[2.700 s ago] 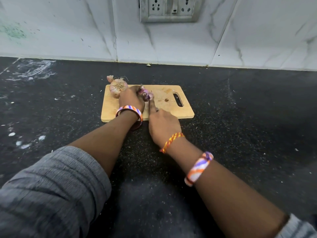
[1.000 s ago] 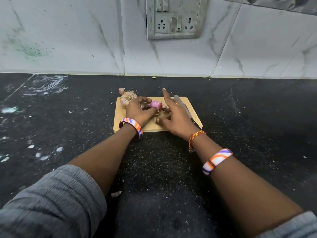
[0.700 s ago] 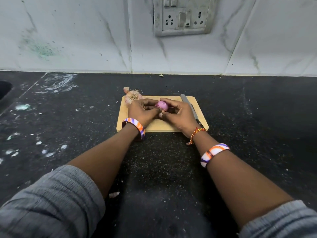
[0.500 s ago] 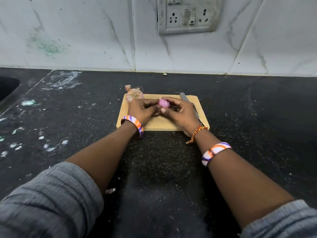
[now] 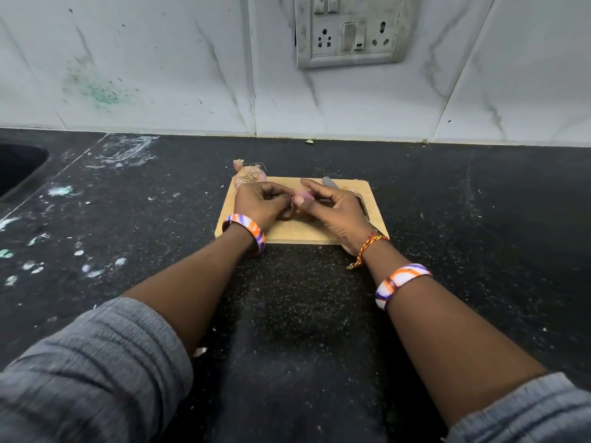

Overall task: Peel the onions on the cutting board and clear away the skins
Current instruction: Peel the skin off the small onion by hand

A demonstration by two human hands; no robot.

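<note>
A small wooden cutting board (image 5: 374,203) lies on the black counter. Over its middle, my left hand (image 5: 262,203) and my right hand (image 5: 335,209) both pinch a small pink onion (image 5: 302,196), which is mostly hidden by my fingers. A second onion (image 5: 249,178), still in its papery skin with the roots showing, sits at the board's far left corner. A knife (image 5: 331,183) lies on the board behind my right hand, only its tip visible.
The black counter (image 5: 479,235) has white smears on the left. A sink edge (image 5: 19,167) shows at the far left. A tiled wall with a socket panel (image 5: 348,30) stands behind. A skin scrap (image 5: 200,351) lies near my left elbow.
My right hand set the knife down on the board and came to the small onion. Both hands now hold it, fingers shifted slightly around it.
</note>
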